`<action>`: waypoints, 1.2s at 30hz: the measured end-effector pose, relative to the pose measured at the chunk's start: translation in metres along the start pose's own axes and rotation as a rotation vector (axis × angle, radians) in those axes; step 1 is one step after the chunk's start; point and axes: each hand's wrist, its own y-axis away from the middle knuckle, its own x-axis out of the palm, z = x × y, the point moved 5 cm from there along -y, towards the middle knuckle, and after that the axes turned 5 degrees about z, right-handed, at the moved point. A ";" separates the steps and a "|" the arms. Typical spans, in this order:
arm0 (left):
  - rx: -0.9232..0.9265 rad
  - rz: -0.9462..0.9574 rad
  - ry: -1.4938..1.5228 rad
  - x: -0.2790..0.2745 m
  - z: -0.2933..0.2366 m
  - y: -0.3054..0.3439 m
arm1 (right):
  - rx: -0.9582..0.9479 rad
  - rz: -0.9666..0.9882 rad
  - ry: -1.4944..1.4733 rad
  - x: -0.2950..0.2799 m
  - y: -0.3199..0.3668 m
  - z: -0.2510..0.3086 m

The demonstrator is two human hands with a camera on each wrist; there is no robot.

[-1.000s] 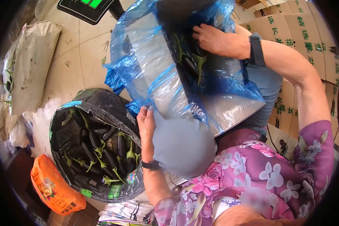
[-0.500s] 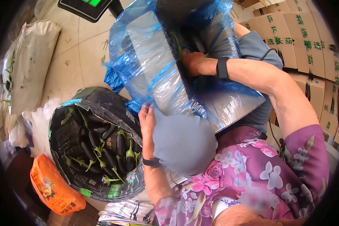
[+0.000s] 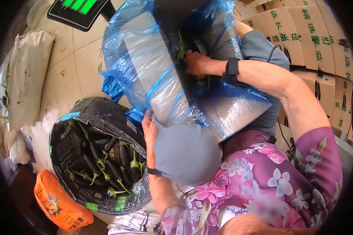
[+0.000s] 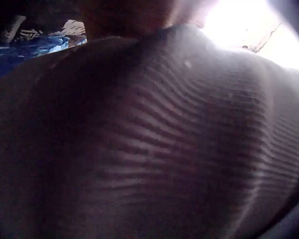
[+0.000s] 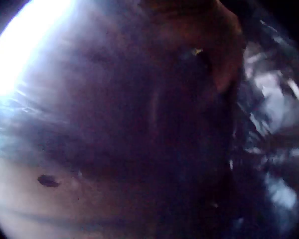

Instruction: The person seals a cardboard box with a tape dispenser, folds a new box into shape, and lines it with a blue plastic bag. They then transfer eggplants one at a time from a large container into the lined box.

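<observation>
Tilted carton [image 3: 239, 113] propped by left hand [image 3: 149, 127], fingers flat; right hand [image 3: 196, 63] fingers hidden among eggplants [image 3: 181, 47]; may slip, spill.

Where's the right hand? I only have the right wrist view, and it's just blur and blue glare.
Observer: The right hand is inside a box lined with blue plastic, next to a green eggplant stem.
Operator: Holding anything?
Observer: Can't tell. Its fingers are hidden in the dark inside of the box.
Operator: Left hand?
Observer: The left hand touches the blue plastic at the box's near corner. Beside it, an open black sack holds more eggplants.
</observation>
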 end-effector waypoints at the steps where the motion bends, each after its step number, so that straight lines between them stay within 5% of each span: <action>1: -0.017 0.013 0.007 0.004 0.000 0.000 | -0.055 -0.094 0.022 0.003 -0.005 -0.002; 3: -0.043 0.041 0.009 0.010 -0.001 0.001 | -0.027 -0.242 0.041 0.004 -0.009 -0.007; 6: -0.068 0.057 0.006 0.014 0.001 0.003 | -0.015 -0.052 -0.032 0.002 0.015 -0.004; 8: -0.073 0.052 0.002 0.012 0.001 0.005 | -0.227 -0.169 0.263 0.004 0.035 0.000; 12: -0.083 0.043 0.008 0.008 0.000 0.006 | -0.480 0.023 0.598 0.025 0.036 -0.024; 15: -0.092 0.037 0.050 0.009 -0.002 0.004 | -0.501 -0.102 0.685 0.030 0.007 -0.039; 17: -0.100 0.008 0.097 0.006 -0.005 0.005 | -0.220 0.112 0.678 0.021 -0.007 -0.038; 19: -0.052 -0.041 0.144 0.003 -0.006 0.012 | -0.421 0.095 0.830 0.033 0.000 -0.041; 20: 0.047 -0.055 0.112 0.000 -0.014 0.024 | -0.857 -0.143 0.645 0.065 -0.043 -0.122; 23: 0.182 -0.042 -0.040 -0.007 -0.085 0.067 | -0.607 0.034 1.026 0.073 -0.050 -0.100; 27: 0.359 -0.328 0.106 -0.066 -0.136 0.115 | -0.499 0.097 0.843 0.054 -0.038 -0.088; 30: 0.337 -0.708 0.070 -0.161 -0.096 0.099 | -0.423 0.110 0.716 0.044 -0.018 -0.084; 32: 0.143 -0.837 -0.154 -0.226 -0.038 0.078 | -0.362 0.120 0.762 0.037 0.002 -0.059; 36: 0.130 -0.928 -0.418 -0.232 -0.017 0.047 | -0.333 0.136 0.723 0.014 0.031 -0.024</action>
